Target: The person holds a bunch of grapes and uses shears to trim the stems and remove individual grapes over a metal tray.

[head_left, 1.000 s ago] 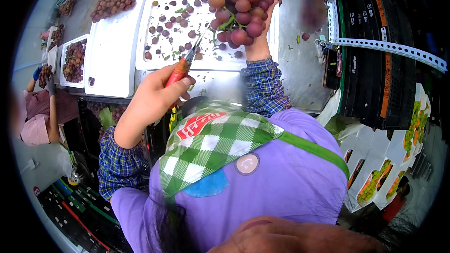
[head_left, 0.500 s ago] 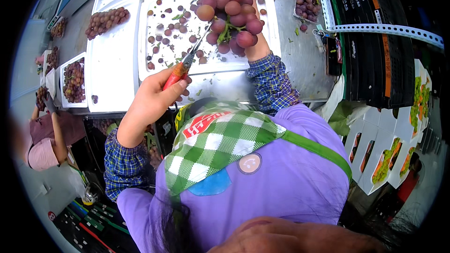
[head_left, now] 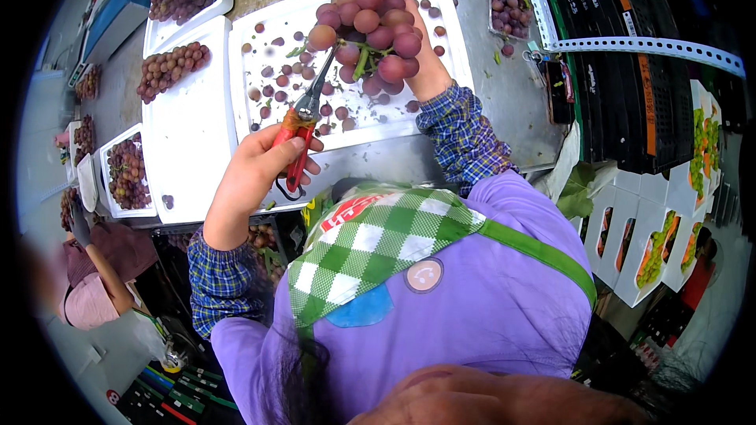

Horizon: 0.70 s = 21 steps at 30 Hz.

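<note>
My left hand [head_left: 264,165] is closed around red-handled snips [head_left: 296,142]. Their narrow blades point up to the lower left side of a bunch of red-purple grapes [head_left: 370,20], whose green stem shows among the lower berries. My right hand [head_left: 428,63] holds this bunch up from its right side; most of its fingers are hidden behind the fruit. Beneath both hands lies a white foam tray [head_left: 453,24], scattered with loose grapes [head_left: 285,80] and bits of stem.
More foam trays [head_left: 185,153] with grape bunches [head_left: 173,69] stand on the left. A clear punnet of grapes [head_left: 512,4] and stacked black crates [head_left: 606,71] are at the right, beside a perforated metal strip [head_left: 669,49]. Another person [head_left: 98,283] handles grapes at far left.
The bunch has shifted slightly left in view and its stem now faces more toward me. The snips' handles show apart, and my left hand sits a little lower.
</note>
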Available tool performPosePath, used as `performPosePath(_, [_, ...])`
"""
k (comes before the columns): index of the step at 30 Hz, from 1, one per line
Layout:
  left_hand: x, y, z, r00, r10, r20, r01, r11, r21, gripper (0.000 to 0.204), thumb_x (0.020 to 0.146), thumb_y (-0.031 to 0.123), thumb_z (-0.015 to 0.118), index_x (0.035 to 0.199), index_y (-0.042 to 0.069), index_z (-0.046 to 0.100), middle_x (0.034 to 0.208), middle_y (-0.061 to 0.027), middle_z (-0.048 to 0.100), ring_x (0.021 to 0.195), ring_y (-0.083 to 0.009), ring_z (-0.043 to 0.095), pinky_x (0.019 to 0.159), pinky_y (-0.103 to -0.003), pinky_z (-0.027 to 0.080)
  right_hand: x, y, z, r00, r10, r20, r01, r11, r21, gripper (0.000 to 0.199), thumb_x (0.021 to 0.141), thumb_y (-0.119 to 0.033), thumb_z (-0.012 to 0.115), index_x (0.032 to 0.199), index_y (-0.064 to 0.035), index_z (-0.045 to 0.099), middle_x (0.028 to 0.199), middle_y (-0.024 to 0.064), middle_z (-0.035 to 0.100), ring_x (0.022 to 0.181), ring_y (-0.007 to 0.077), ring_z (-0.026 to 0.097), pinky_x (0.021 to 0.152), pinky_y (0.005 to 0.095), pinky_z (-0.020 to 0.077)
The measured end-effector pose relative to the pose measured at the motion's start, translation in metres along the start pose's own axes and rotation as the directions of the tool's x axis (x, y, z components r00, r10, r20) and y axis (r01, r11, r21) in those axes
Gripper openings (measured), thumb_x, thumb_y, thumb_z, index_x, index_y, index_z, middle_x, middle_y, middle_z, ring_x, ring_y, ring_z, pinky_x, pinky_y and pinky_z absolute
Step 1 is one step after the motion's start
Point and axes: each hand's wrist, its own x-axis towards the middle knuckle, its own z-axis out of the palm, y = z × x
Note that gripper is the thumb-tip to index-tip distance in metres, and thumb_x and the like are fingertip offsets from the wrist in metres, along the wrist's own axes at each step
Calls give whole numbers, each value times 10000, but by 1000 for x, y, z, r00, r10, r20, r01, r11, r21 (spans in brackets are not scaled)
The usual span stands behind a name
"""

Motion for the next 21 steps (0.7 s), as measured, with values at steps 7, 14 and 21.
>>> performPosePath(7, [24, 4, -9, 1000, -27, -4, 27, 997, 68, 351, 947, 211, 521, 1175, -52, 563, 1025, -121, 660, 804, -187, 669, 649, -286, 552, 3, -17, 10, 999, 39, -10, -39, 997, -72, 677, 963, -639, 271, 1401, -137, 389, 1355, 56, 490, 1204, 207, 543, 1021, 345, 471])
performPosePath(14, [41, 8, -21, 996, -40, 76, 48, 993, -104, 371, 966, 234, 511, 1193, -58, 545, 1018, -135, 661, 776, -201, 675, 633, -288, 552, 19, -14, -1, 999, 29, -23, -31, 997, -70, 667, 969, -620, 291, 1402, -122, 386, 1354, 73, 492, 1218, 214, 533, 1037, 357, 455])
performPosePath(21, [59, 6, -30, 997, -29, 71, 28, 1000, 6, 299, 970, 257, 520, 1034, -25, 597, 814, -106, 656, 630, -158, 629, 558, -269, 504, 33, -18, -11, 995, -64, -81, 59, 996, -68, 654, 976, -599, 315, 1403, -109, 384, 1355, 91, 492, 1233, 221, 522, 1056, 370, 436])
